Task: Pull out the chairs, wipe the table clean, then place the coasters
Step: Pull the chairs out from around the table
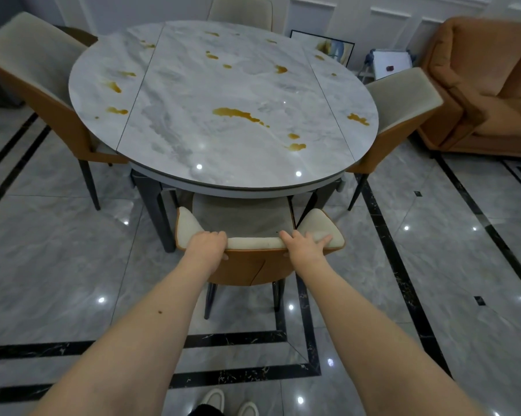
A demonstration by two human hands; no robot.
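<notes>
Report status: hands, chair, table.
Both hands, left and right, grip near chair backrest. Seat still under table. Amber spills unwiped. Nothing blocking.

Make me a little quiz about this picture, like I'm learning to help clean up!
1. True or false: the round marble table already has coasters on it.
2. What are the left hand and right hand gripping?
A. a cloth
B. the backrest of the near chair
C. the table edge
3. Fill in: the spills on the tabletop are ____ in colour.

Key:
1. False; only spills show on it.
2. B.
3. Amber, or brownish yellow.
</notes>
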